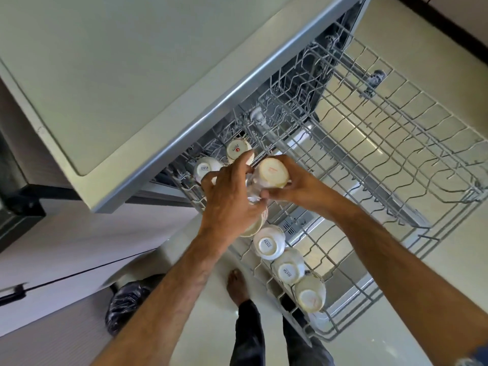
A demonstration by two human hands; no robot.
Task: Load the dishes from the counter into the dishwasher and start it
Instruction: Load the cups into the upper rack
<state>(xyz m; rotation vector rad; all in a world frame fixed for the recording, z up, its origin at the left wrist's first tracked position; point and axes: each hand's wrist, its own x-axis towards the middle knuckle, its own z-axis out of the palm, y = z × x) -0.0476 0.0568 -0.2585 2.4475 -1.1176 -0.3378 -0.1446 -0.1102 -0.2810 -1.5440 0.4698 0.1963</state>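
Cups stand upside down along the near edge of the pulled-out upper rack (396,143). The right hand (293,186) grips one inverted cup (272,172) just above the rack. The left hand (229,196) holds a stack of cups (254,223) beside it.

Even, bright daylight-type light, soft shadows only. Glare patches on the glossy floor (351,133) under the wire rack (396,143). Strong wide-angle bend: desk (105,75) edge and rack lines curve toward the frame edges. Centre fairly sharp; slight softness at both hands and in the corners.
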